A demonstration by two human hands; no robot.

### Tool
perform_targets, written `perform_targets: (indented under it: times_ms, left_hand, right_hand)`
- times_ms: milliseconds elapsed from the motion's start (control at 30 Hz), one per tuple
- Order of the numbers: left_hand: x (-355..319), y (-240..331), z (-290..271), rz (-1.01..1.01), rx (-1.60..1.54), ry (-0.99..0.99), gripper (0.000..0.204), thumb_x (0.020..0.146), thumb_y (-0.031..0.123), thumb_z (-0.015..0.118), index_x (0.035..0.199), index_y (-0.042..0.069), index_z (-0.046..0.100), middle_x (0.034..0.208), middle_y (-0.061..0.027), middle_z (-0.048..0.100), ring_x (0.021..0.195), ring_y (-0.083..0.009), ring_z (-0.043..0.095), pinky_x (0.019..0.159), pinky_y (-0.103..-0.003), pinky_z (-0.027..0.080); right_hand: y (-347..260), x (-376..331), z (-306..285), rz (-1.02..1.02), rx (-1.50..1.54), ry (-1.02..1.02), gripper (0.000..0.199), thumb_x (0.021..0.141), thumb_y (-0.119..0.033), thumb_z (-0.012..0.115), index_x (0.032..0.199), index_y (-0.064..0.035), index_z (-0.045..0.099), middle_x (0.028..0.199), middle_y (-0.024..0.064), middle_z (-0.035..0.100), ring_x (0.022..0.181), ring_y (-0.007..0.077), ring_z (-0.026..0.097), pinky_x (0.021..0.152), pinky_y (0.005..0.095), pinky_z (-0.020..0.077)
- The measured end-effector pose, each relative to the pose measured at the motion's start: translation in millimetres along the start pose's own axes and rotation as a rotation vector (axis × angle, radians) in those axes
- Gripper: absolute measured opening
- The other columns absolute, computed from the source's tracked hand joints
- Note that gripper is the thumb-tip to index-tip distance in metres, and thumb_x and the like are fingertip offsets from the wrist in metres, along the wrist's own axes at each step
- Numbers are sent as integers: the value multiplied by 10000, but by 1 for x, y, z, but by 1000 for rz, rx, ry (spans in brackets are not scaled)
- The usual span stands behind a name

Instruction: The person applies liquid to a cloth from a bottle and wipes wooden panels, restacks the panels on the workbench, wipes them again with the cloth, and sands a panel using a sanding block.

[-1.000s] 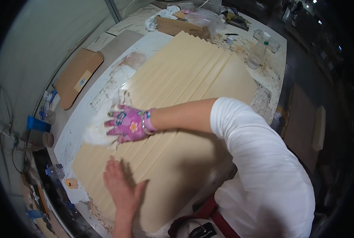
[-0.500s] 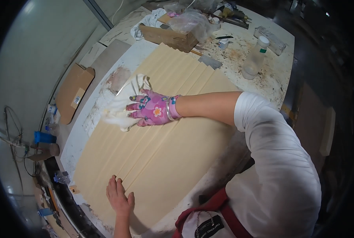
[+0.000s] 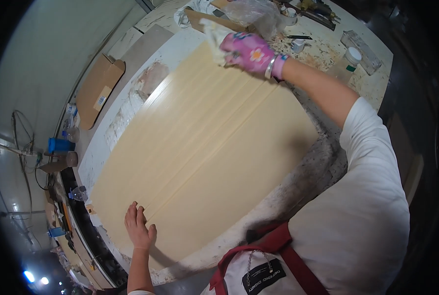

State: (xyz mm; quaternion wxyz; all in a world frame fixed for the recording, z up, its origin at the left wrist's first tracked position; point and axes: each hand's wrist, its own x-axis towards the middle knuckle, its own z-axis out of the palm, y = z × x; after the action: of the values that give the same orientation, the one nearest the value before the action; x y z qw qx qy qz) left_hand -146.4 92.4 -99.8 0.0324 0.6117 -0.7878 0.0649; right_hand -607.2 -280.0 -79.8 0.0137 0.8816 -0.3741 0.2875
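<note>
A large cream panel [image 3: 229, 162] with shallow parallel grooves lies across the worktable. My left hand [image 3: 139, 227], bare, rests on its near-left part with the fingers stretched out. At the panel's far end my right hand [image 3: 249, 51], in a pink flowered glove and with a bracelet at the wrist, is closed on a crumpled white cloth [image 3: 213, 40]. The cloth hangs by the far edge of the panel, close to a cardboard box; whether it touches the surface I cannot tell.
Beyond the panel are the open cardboard box [image 3: 197, 20], clear plastic wrap [image 3: 251, 14], a small white jar [image 3: 297, 45] and a clear bottle [image 3: 346, 64]. A folded brown carton [image 3: 95, 91] and a blue container [image 3: 61, 144] stand to the left.
My right hand has moved with the cloth from the panel's middle to its far end. My left hand remains flat on the panel. The whole view has shifted slightly.
</note>
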Motion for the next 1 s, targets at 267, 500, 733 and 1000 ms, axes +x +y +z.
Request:
perform_targets:
  times_ms: [267, 500, 733, 1000]
  left_hand:
    - [-3, -1, 1, -6, 3, 7, 582, 888, 471, 375, 1309, 71, 406, 1358, -178, 404, 1224, -382, 392, 997, -503, 297]
    - [-2, 5, -4, -55, -5, 0, 571, 883, 463, 387, 1281, 57, 441, 1356, -174, 411, 1222, -377, 401, 999, -501, 300]
    - [4, 4, -2, -44, -5, 7, 565, 871, 464, 403, 1254, 53, 465, 1337, -172, 433, 1205, -375, 413, 979, -494, 318]
    - [2, 2, -5, -67, -16, 12, 567, 849, 474, 427, 1234, 61, 489, 1334, -159, 443, 1195, -372, 420, 980, -489, 317]
  right_hand:
    - [27, 13, 33, 163, -110, -76, 132, 774, -118, 572, 888, -52, 559, 920, 128, 552, 868, 318, 564, 696, 410, 475]
    - [33, 7, 39, 72, -103, -95, 164, 747, -94, 556, 906, -55, 549, 911, 160, 551, 825, 350, 564, 695, 424, 460]
    - [3, 25, 2, 16, -144, -7, 236, 836, -223, 524, 1015, -74, 563, 977, 156, 581, 861, 328, 583, 741, 413, 470]
    - [60, 23, 16, 180, -143, -315, 357, 856, -326, 545, 1117, -83, 554, 1038, 147, 588, 906, 308, 598, 794, 392, 471]
